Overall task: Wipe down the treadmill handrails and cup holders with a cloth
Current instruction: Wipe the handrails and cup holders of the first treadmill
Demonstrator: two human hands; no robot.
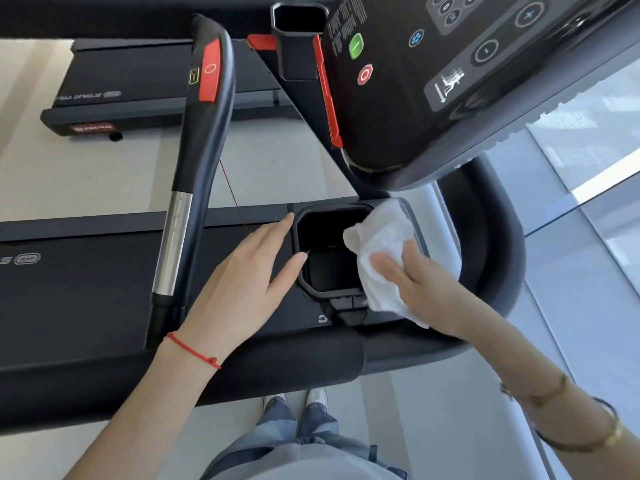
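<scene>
A black cup holder (325, 271) sits in the treadmill's dark side rail, just below the console. My right hand (419, 289) holds a crumpled white cloth (381, 244) against the cup holder's right rim, thumb on top of the cloth. Part of the cloth hangs over the opening. My left hand (242, 289) lies flat on the rail to the left of the cup holder, its fingertips at the rim. A black handrail (204, 133) with a red panel and a silver section runs upward at the left. A second cup holder (298, 43) shows at the top.
The control console (433, 74) with green and red buttons overhangs the upper right. A curved dark handrail (498, 258) wraps round the right side. Another treadmill deck (131, 95) stands beyond on the pale floor. My legs and shoes (294, 403) are below.
</scene>
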